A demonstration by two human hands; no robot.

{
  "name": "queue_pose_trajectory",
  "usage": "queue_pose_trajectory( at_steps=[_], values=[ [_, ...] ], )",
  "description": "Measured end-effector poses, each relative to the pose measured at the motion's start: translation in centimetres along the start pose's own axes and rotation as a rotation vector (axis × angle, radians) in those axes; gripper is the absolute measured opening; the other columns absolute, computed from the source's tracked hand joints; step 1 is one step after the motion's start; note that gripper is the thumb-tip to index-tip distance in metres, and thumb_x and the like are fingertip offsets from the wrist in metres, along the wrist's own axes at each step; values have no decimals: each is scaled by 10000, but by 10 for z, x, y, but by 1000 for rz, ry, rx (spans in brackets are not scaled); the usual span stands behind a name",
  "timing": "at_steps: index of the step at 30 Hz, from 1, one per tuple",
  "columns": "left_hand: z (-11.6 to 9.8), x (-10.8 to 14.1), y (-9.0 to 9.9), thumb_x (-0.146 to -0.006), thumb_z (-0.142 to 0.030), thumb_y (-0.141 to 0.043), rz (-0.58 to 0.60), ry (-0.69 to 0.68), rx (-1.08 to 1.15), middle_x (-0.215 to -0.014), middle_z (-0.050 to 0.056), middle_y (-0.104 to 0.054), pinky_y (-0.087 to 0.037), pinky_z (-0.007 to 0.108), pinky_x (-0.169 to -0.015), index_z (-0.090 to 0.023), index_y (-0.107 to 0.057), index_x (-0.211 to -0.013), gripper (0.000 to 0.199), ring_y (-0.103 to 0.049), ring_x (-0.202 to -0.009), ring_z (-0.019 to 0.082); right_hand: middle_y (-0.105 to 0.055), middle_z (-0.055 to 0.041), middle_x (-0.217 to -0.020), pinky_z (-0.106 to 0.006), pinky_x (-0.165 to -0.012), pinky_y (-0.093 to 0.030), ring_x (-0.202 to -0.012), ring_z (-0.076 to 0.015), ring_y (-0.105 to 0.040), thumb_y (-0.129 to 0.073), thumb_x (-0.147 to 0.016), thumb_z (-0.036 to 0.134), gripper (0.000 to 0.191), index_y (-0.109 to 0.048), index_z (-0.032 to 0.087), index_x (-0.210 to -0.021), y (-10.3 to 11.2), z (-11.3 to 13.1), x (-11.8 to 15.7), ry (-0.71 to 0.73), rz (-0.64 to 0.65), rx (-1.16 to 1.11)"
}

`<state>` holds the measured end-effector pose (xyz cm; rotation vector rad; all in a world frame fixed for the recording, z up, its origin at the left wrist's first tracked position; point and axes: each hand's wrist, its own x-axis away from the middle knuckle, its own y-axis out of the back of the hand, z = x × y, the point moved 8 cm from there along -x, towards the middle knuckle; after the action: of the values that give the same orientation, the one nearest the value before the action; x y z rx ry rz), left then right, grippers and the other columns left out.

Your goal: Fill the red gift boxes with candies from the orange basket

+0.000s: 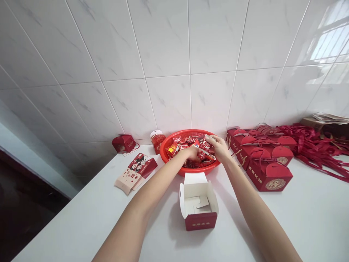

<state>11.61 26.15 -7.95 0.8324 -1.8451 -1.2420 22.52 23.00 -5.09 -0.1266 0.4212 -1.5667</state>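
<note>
A red plastic basket (pixel 163 153) full of wrapped candies (pixel 188 141) stands against the wall. My left hand (pixel 193 154) reaches down into the candies, and its fingertips are hidden among them. At the basket's right rim, my right hand (pixel 219 146) has its fingers bent together against a red candy packet with white print (pixel 206 144). In front of the basket, between my forearms, sits a red gift box (pixel 201 221) with its flaps up. Its white inside shows, with folded bottom flaps and no candy in it.
Several closed red gift boxes (pixel 268 175) with cord handles stand at right, beside a heap of dark red ribbons (pixel 313 145). Flat printed cartons (pixel 137 169) lie at left. Behind them are a small closed box (pixel 123 143) and a red container (pixel 157 141). The white table (pixel 89 222) meets a tiled wall.
</note>
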Motion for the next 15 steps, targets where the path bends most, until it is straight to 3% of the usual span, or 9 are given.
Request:
queue_pose_trajectory(
  at_steps=[4,8,10,13,15],
  values=[
    [8,9,6,-754,-252,-686,-46,61,-68,-877,61,-734,-530,290,-741,-187,-723,-902,166,-692,-826,239,-567,46,-590,-230,-471,-408,-506,-94,-478,-880,-499,498,434,-627,199,-686,1,0,-1,-2,-5,-15],
    [6,20,25,-804,-132,-595,-235,88,-145,-1231,168,-641,-488,408,-944,-161,-670,-1123,329,-605,-1154,338,-574,46,-592,-234,-475,-404,-509,-96,-474,-875,-500,490,418,-646,200,-696,4,0,-2,13,-33,-24],
    [-5,20,27,-796,-96,-597,-276,-1,-159,-1299,164,-605,-458,388,-1000,-160,-645,-1179,391,-562,-1225,329,-588,36,-596,-238,-485,-414,-520,-105,-489,-878,-493,493,420,-647,203,-689,4,0,-2,19,-36,-30],
    [-26,13,6,-783,-85,-608,-124,-216,-150,-1250,118,-656,-492,328,-940,-173,-650,-1184,412,-624,-1134,290,-616,18,-615,-244,-497,-432,-540,-118,-523,-885,-486,491,419,-650,202,-677,3,0,-2,15,-33,-47],
    [-33,8,-9,-767,-45,-585,4,-270,-169,-1225,95,-680,-504,313,-901,-190,-657,-1191,454,-650,-1081,273,-622,15,-617,-240,-496,-433,-541,-115,-528,-893,-470,486,425,-658,197,-676,4,0,-2,10,-39,-64]
  ],
)
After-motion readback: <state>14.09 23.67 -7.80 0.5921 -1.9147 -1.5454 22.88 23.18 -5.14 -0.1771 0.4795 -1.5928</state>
